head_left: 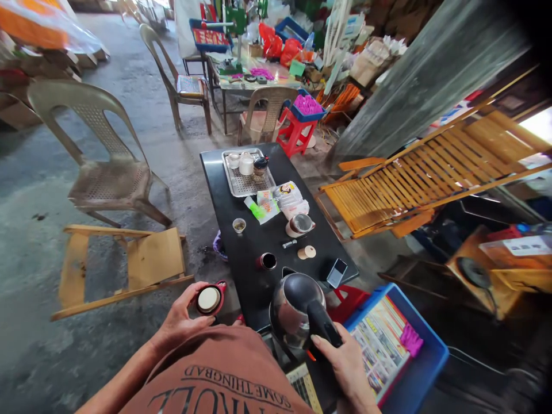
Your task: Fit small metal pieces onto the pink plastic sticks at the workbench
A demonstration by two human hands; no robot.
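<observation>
My right hand (340, 362) is closed round the black handle of a steel electric kettle (291, 322) with a dark lid, at the near end of the black table. On the left, beside the table's near edge, my left hand (187, 313) grips a dark red flask lid (209, 299) with a cream round centre facing up. A dark red cup or flask (267, 261) stands on the table beyond the kettle, its round mouth dark inside. Nearby are a beige cork-like stopper (307, 252), a small metal piece (289, 244) and a jar with a grey lid (301, 225).
A perforated metal tray (245, 187) with a teapot and cups stands at the table's far end. Plastic packets (288, 198), a small cup (238, 225) and a phone (337, 273) lie closer. A blue crate (431, 351) is at right; a wooden stool (155, 259) at left.
</observation>
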